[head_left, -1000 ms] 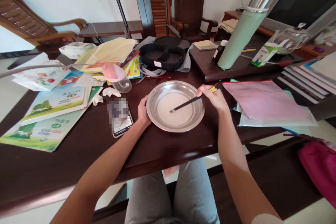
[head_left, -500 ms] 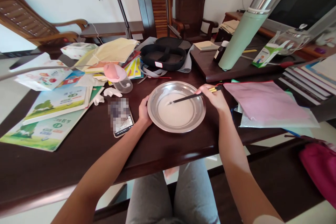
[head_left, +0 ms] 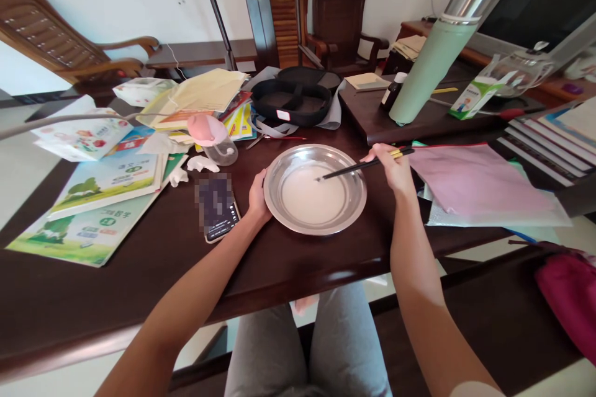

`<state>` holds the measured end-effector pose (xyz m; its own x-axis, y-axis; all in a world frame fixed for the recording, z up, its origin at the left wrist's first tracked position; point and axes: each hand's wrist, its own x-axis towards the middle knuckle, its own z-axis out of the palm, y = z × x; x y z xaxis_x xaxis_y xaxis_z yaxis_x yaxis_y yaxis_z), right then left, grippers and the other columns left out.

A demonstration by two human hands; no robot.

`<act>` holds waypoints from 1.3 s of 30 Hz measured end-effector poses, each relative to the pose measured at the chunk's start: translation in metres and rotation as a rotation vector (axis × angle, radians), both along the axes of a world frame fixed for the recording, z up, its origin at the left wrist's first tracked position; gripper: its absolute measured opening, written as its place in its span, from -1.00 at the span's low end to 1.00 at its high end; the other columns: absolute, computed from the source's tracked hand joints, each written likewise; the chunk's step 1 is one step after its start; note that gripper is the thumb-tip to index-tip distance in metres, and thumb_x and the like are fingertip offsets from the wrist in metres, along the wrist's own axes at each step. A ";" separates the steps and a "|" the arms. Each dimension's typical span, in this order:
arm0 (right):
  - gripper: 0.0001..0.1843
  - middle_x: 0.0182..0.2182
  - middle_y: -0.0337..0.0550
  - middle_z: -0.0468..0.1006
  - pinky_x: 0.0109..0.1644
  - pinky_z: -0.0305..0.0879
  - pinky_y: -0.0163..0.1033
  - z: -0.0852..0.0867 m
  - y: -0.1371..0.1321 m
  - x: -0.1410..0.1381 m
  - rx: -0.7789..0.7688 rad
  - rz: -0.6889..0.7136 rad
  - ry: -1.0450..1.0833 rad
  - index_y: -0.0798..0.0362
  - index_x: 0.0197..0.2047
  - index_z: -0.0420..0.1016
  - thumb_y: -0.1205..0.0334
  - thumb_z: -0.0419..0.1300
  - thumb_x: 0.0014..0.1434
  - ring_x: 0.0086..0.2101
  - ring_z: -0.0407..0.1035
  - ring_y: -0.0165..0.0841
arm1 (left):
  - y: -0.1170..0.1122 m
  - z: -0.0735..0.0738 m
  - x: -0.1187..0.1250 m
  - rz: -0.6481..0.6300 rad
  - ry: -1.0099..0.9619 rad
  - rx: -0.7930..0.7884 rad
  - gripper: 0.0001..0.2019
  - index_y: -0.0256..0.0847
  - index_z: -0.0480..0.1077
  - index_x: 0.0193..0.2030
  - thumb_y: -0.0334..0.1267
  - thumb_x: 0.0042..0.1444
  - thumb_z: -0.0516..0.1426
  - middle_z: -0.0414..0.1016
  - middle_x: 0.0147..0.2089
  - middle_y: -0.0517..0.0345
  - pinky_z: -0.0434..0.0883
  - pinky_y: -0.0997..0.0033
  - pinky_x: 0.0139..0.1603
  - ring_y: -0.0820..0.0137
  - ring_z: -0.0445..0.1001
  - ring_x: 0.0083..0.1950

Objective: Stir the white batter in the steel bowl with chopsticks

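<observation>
The head view shows a metal bowl of whitish liquid on the dark surface, in front of the person and between the two hands. The right hand is closed on black chopsticks with yellowish bands; it has shifted a little to the right over the last half second, and the chopstick tips have gone from the left part of the liquid to the far side, near the middle. That suggests stirring in progress. The left hand stays curved against the bowl's left side; whether it grips or only steadies it, I cannot tell. The bowl looks unmoved. On the phone, the lower part of the screen has turned darker, with lines of text too small to read. The upper book seems to read 语文, the lower book 数学. Print on the carton and the case's white tag is illegible; no brand can be made out.
</observation>
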<state>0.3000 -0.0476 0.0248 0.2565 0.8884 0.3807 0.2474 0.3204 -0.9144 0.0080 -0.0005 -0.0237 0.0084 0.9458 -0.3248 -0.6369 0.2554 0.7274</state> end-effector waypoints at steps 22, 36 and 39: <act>-0.50 -0.49 -0.20 0.63 -0.03 0.45 -0.11 0.001 0.000 -0.003 -0.034 0.083 -0.026 -0.05 -0.49 0.63 -0.30 0.31 0.17 -0.33 0.57 -0.23 | -0.001 0.004 0.000 -0.002 -0.005 -0.028 -0.84 -0.18 0.48 -0.41 -0.17 0.07 0.28 0.57 -0.42 0.21 0.51 0.31 -0.08 0.28 0.59 -0.24; -0.45 -0.55 -0.20 0.60 -0.07 0.46 -0.08 0.001 0.001 0.000 -0.016 -0.007 -0.011 -0.06 -0.56 0.56 -0.35 0.27 0.16 -0.37 0.56 -0.21 | -0.003 0.006 0.001 0.004 0.012 -0.029 -0.82 -0.18 0.49 -0.42 -0.14 0.00 0.32 0.58 -0.42 0.18 0.53 0.27 -0.05 0.20 0.62 -0.18; -0.41 -0.59 -0.19 0.56 -0.14 0.47 -0.08 0.001 -0.001 0.000 -0.037 0.047 0.019 -0.06 -0.61 0.51 -0.37 0.26 0.15 -0.41 0.54 -0.20 | -0.003 0.007 0.001 0.007 0.011 -0.024 -0.81 -0.16 0.48 -0.43 -0.13 -0.02 0.34 0.57 -0.43 0.19 0.53 0.27 -0.05 0.19 0.62 -0.17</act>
<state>0.3002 -0.0483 0.0262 0.2209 0.9130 0.3429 0.2149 0.2974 -0.9302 0.0086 -0.0031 -0.0171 -0.0024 0.9378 -0.3472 -0.6306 0.2680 0.7284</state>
